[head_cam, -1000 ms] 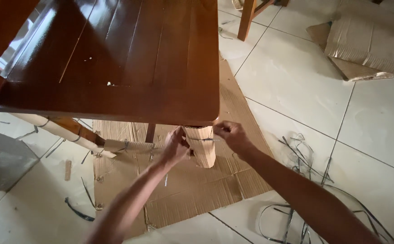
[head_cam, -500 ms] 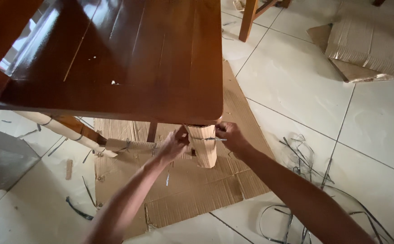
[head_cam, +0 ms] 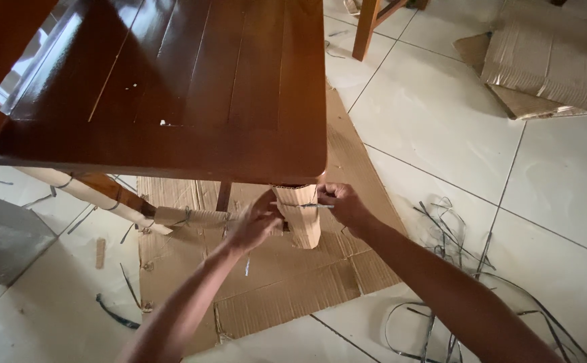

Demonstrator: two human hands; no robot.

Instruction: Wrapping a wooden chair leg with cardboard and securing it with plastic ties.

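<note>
Two bare forearms reach in from the bottom edge toward a table leg wrapped in corrugated cardboard [head_cam: 300, 216], which stands under the near right corner of a glossy dark wooden table [head_cam: 172, 87]. The left hand [head_cam: 256, 225] is curled against the left side of the wrapped leg, fingers closed on the cardboard. The right hand [head_cam: 344, 205] presses against the leg's right side, its fingers pinched shut on a thin grey strap [head_cam: 307, 206] that runs across the wrapping between the two hands.

Beneath both hands lies a flattened cardboard sheet [head_cam: 286, 296] spread over pale floor tiles [head_cam: 441, 128]. To the right of the right hand, a tangle of loose grey straps [head_cam: 455, 242] lies on the tiles. To the left of the left hand, a second table leg wrapped in cardboard [head_cam: 85, 191] slants under the tabletop, bound with thin ties, and short scraps of strap are scattered on the floor beside it. Beyond the hands, past the tabletop, another wooden furniture leg [head_cam: 366, 30] rises at the top edge, and further folded cardboard [head_cam: 549, 60] sits at the upper right.
</note>
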